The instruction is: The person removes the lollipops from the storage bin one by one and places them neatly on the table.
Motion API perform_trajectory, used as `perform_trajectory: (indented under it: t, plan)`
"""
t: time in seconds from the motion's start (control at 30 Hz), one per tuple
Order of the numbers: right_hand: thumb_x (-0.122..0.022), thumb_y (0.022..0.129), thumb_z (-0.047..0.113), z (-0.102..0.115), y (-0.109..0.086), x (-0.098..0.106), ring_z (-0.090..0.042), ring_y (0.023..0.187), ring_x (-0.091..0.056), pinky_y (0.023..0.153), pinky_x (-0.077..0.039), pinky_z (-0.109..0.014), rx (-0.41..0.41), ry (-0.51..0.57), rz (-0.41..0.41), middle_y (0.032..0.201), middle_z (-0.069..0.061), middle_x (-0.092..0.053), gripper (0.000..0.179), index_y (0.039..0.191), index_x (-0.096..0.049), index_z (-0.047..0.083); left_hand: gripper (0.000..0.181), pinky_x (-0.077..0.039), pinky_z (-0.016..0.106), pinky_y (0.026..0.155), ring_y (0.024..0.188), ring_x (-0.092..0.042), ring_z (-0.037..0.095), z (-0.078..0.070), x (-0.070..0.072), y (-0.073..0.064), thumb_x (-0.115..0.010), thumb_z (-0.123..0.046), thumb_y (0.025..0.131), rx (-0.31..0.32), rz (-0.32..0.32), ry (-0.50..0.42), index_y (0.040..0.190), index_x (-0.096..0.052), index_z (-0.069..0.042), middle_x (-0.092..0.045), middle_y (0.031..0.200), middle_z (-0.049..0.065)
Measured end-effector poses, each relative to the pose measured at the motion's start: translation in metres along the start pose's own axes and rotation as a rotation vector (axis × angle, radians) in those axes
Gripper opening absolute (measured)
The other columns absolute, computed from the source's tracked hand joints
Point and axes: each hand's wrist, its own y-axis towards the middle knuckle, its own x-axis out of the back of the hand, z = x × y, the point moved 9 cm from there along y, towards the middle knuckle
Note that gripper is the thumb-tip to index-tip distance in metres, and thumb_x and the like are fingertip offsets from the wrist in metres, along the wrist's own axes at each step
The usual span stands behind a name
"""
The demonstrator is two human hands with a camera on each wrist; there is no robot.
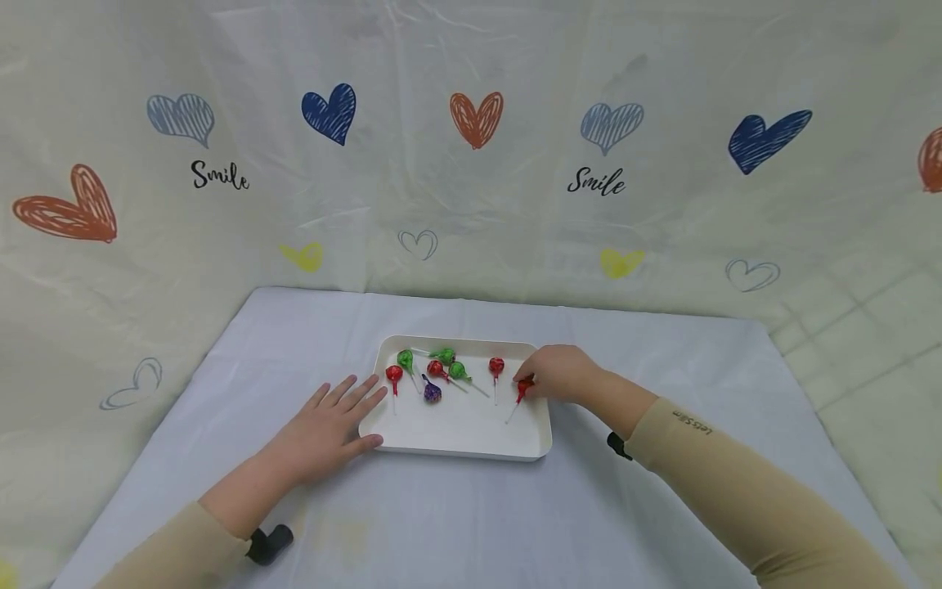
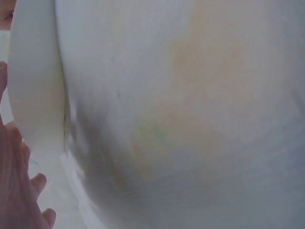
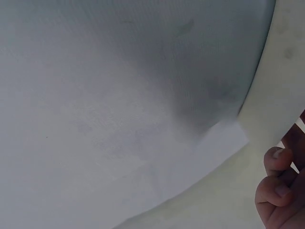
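A white rectangular tray lies on the table with several wrapped lollipops in it. My right hand reaches over the tray's right side and pinches the head of a red lollipop, its stick pointing down-left. Just left of that lies another red lollipop. Spread fingers of my left hand rest at the tray's left rim, near a red lollipop. Grouped left of centre are green lollipops, one more red lollipop and a purple lollipop. Curled right fingers show in the right wrist view.
A white cloth covers the table, with a faint yellowish stain near the front. Behind and beside it hangs a pale curtain printed with hearts and "Smile". Black wrist mounts sit at both sleeves.
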Motion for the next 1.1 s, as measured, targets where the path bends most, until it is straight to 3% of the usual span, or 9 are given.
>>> perform_trajectory:
  t: [0.33, 0.63, 1.1]
  plan:
    - [-0.076, 0.088, 0.025, 0.0, -0.008, 0.015, -0.012, 0.084, -0.059, 0.072, -0.051, -0.031, 0.009, 0.042, -0.063, 0.101, 0.01, -0.072, 0.027, 0.115, -0.077, 0.026, 0.079, -0.011, 0.062, 0.118, 0.15, -0.015, 0.036, 0.001, -0.002, -0.001, -0.053, -0.061, 0.095, 0.007, -0.006, -0.003, 0.159, -0.024, -0.025, -0.016, 0.166, 0.001]
    - [-0.077, 0.088, 0.024, -0.008, -0.023, 0.036, -0.011, 0.09, -0.063, 0.074, -0.052, -0.032, 0.042, 0.068, -0.138, 0.099, 0.017, -0.071, 0.029, 0.117, -0.076, 0.028, 0.081, -0.012, 0.062, 0.118, 0.15, -0.015, 0.035, 0.003, -0.005, 0.0, -0.052, -0.064, 0.093, 0.016, -0.012, -0.004, 0.159, -0.024, -0.026, -0.017, 0.166, 0.0]
    - [-0.079, 0.086, 0.025, -0.051, -0.071, 0.05, -0.012, 0.099, -0.067, 0.081, -0.054, -0.037, 0.045, 0.102, -0.206, 0.106, 0.017, -0.072, 0.032, 0.117, -0.075, 0.03, 0.081, -0.01, 0.061, 0.118, 0.15, -0.014, 0.035, 0.002, -0.005, 0.0, -0.052, -0.064, 0.093, 0.028, -0.002, 0.002, 0.159, -0.023, -0.026, -0.016, 0.166, 0.0]
